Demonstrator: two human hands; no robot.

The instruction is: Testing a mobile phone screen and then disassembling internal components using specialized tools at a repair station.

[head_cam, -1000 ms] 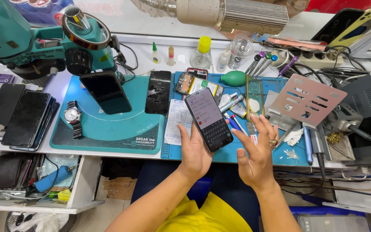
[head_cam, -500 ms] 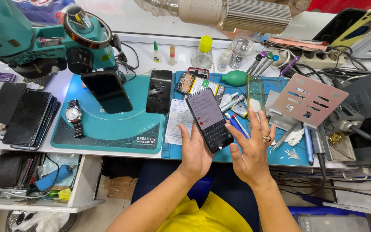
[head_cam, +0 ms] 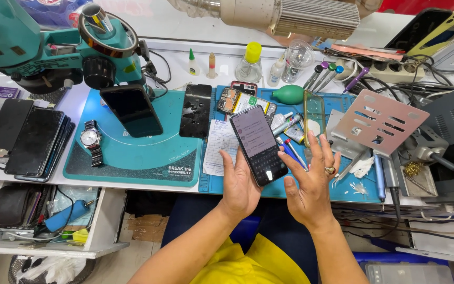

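Over the blue mat [head_cam: 342,192] at the bench edge, my left hand [head_cam: 240,186] cradles a phone [head_cam: 258,144], fingers wrapped around its lower half, lit screen facing up. My right hand [head_cam: 311,186] hovers just beside it, fingers spread, gripping nothing. Behind lie pens [head_cam: 290,150], a clear case [head_cam: 315,111], a paper slip [head_cam: 220,147], and a dark phone [head_cam: 132,110] under the microscope [head_cam: 53,47].

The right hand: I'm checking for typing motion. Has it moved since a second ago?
Yes. The right hand has shifted left, toward the phone, away from the grey perforated plate.
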